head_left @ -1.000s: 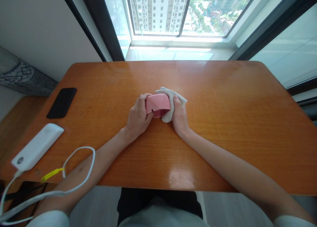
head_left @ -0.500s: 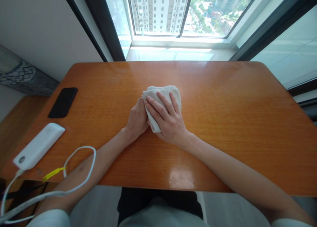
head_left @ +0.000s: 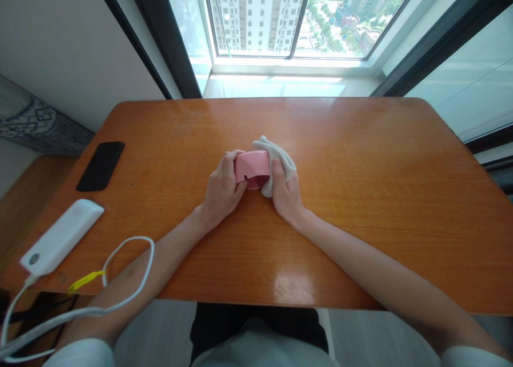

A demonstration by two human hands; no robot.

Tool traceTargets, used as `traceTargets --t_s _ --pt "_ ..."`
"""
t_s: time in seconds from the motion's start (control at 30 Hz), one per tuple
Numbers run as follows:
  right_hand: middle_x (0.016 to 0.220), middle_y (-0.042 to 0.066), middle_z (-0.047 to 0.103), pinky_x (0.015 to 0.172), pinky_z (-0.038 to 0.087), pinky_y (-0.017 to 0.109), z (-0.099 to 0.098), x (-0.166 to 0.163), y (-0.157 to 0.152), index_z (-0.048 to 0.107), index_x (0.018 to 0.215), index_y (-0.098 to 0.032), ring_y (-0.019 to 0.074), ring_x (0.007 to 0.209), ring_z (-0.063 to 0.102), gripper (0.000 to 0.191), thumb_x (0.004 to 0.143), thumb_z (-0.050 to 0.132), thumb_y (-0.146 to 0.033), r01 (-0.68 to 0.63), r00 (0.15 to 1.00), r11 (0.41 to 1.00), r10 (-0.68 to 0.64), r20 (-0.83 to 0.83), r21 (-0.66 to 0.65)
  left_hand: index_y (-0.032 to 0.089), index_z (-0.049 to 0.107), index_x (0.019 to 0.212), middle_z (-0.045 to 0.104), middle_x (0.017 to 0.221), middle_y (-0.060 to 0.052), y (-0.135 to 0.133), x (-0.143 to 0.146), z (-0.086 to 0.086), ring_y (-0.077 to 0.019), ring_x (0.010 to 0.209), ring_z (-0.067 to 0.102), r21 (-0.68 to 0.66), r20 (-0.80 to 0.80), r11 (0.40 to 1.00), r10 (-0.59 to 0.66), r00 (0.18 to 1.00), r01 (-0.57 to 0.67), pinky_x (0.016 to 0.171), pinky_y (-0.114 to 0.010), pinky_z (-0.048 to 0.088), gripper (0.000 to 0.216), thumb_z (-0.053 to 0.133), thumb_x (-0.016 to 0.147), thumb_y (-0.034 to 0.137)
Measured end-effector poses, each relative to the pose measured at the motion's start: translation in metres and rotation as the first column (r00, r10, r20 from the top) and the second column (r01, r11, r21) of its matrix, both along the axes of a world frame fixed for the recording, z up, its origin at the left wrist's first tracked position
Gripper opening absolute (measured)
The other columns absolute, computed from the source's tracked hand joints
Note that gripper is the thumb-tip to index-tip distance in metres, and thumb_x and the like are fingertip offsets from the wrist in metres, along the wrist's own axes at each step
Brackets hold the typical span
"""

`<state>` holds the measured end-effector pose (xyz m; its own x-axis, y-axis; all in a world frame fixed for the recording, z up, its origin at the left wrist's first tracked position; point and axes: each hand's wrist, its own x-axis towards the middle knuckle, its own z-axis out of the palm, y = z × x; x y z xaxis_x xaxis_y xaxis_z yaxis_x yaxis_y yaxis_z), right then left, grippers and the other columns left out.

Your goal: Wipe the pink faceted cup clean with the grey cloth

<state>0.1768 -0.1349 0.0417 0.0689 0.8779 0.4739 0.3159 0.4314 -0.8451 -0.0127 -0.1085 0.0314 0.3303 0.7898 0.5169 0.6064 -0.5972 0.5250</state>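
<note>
A small pink bowl-like object sits at the middle of the orange wooden table. My left hand grips its left side. My right hand presses a crumpled off-white cloth against the pink object's right side, thumb on the cloth. The cloth wraps around the far and right side of the object.
A black phone lies at the table's left edge. Nearer me, a white power bank rests there with a white cable and yellow tag looping off the front edge. A window sill and large windows stand beyond the table.
Half a second ago my right hand held the cloth spread over the top, hiding the pink object. Now the cloth is down at the right side and the pink object shows again.
</note>
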Motion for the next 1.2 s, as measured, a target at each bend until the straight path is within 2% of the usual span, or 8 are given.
traceTargets --t_s 0.13,0.3,0.43,0.6,0.83,1.0,1.13,1.2 --pt "0.176 0.007 0.053 0.143 0.023 0.071 0.006 -0.005 -0.014 0.041 0.175 -0.033 0.0377 0.171 0.037 0.063 0.113 0.051 -0.037 -0.138 0.885 0.95 -0.009 0.466 0.28 0.023 0.05 0.145 0.07 0.135 -0.016 0.003 -0.003 -0.016 -0.0349 0.122 0.073 0.045 0.019 0.999 -0.02 1.0 0.019 0.101 -0.055 0.066 0.038 0.052 0.11 0.039" --pt "0.18 0.009 0.047 0.145 0.009 0.073 0.009 -0.014 -0.025 0.029 0.18 -0.023 0.0411 0.172 0.033 0.078 0.107 0.059 -0.029 -0.286 0.693 0.914 -0.01 0.721 0.288 0.028 0.061 0.128 0.075 0.12 -0.012 0.009 -0.007 -0.039 -0.0374 0.118 0.076 0.034 0.011 0.999 -0.03 0.999 0.03 0.099 -0.062 0.066 0.026 0.049 0.114 0.047" --pt "0.176 0.005 0.053 0.145 0.015 0.072 0.009 -0.008 -0.019 0.036 0.178 -0.032 0.0395 0.171 0.036 0.073 0.109 0.059 -0.031 -0.238 0.782 0.927 0.006 0.624 0.29 0.024 0.058 0.133 0.072 0.121 -0.013 0.006 -0.004 -0.025 -0.0329 0.111 0.077 0.077 0.001 0.997 -0.005 1.0 0.005 0.091 -0.053 0.069 0.034 0.043 0.116 0.05" --pt "0.172 0.004 0.057 0.141 0.034 0.061 0.009 0.001 -0.001 0.058 0.164 -0.034 0.0302 0.166 0.046 0.049 0.118 0.043 -0.044 -0.091 0.974 0.984 0.056 0.218 0.152 0.019 0.046 0.147 0.068 0.139 -0.016 0.001 0.001 -0.001 -0.0318 0.125 0.073 0.029 -0.004 1.0 0.0 1.0 0.0 0.105 -0.049 0.065 0.044 0.054 0.105 0.028" --pt "0.163 0.002 0.068 0.136 0.044 0.054 -0.004 0.006 0.013 0.072 0.147 -0.033 0.0269 0.154 0.061 0.053 0.117 0.04 -0.062 -0.214 0.952 0.966 0.172 -0.253 -0.145 0.02 0.045 0.147 0.067 0.144 -0.015 0.002 0.0 -0.002 -0.0323 0.128 0.07 -0.029 0.018 1.0 0.013 1.0 -0.012 0.109 -0.049 0.061 0.053 0.055 0.095 0.02" --pt "0.169 0.003 0.061 0.14 0.037 0.059 -0.002 0.007 0.007 0.067 0.151 -0.035 0.0274 0.162 0.052 0.05 0.117 0.041 -0.06 -0.165 0.985 0.985 0.162 -0.064 -0.052 0.022 0.043 0.154 0.064 0.147 -0.015 0.003 -0.004 -0.005 -0.0305 0.132 0.066 0.003 0.038 1.0 0.01 0.999 -0.01 0.113 -0.047 0.057 0.058 0.056 0.098 0.02" --pt "0.178 0.013 0.047 0.14 0.035 0.064 -0.005 0.008 0.001 0.044 0.17 -0.03 0.0321 0.167 0.042 0.064 0.111 0.059 -0.048 -0.156 0.973 0.98 0.131 0.191 0.123 0.022 0.04 0.161 0.066 0.141 -0.015 0.008 -0.009 -0.006 -0.0287 0.122 0.067 0.051 0.037 0.998 0.04 0.999 -0.041 0.105 -0.044 0.059 0.059 0.055 0.104 0.026" --pt "0.177 0.015 0.045 0.137 0.04 0.063 -0.007 0.009 0.001 0.032 0.176 -0.03 0.032 0.165 0.043 0.068 0.112 0.055 -0.036 -0.139 0.958 0.978 0.092 0.273 0.158 0.02 0.042 0.161 0.067 0.14 -0.015 0.009 -0.01 -0.005 -0.0295 0.123 0.067 0.088 0.021 0.995 0.043 0.999 -0.045 0.106 -0.045 0.058 0.056 0.055 0.107 0.03"
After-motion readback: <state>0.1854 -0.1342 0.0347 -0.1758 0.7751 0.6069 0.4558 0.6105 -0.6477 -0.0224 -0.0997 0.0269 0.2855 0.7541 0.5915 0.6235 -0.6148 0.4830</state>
